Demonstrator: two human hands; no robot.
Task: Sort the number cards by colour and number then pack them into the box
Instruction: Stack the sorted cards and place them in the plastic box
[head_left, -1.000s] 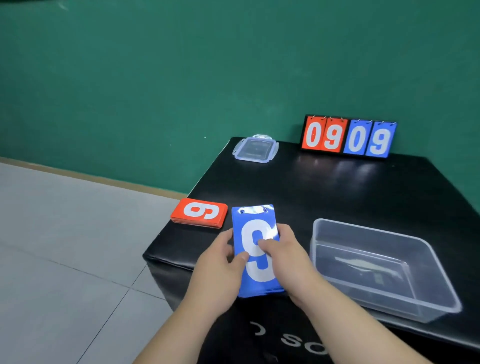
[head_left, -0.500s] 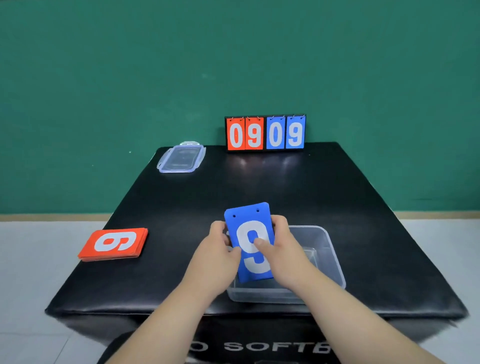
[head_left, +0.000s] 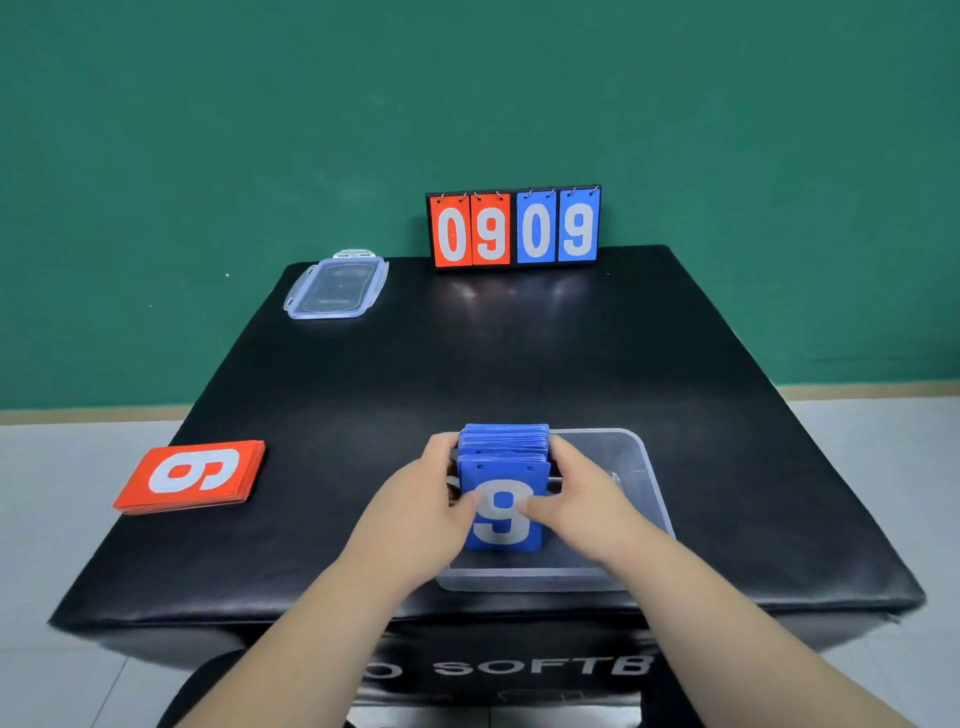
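Left hand (head_left: 423, 512) and right hand (head_left: 584, 506) tight around blue card stack (head_left: 503, 514) over box (head_left: 641, 462)

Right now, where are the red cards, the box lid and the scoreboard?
red cards (head_left: 189, 477): head view, top card's face.
box lid (head_left: 336, 286): head view, clear middle panel.
scoreboard (head_left: 513, 228): head view, centre, between colours.

Around the grip on the blue card stack (head_left: 504, 452): clear box (head_left: 640, 467) walls closed the right and near sides. Left of grip: open tabletop (head_left: 519, 358), red card stack (head_left: 192, 475) well apart. Beyond grip: open run; lid (head_left: 337, 286) and scoreboard (head_left: 514, 228) stood at the far edge.
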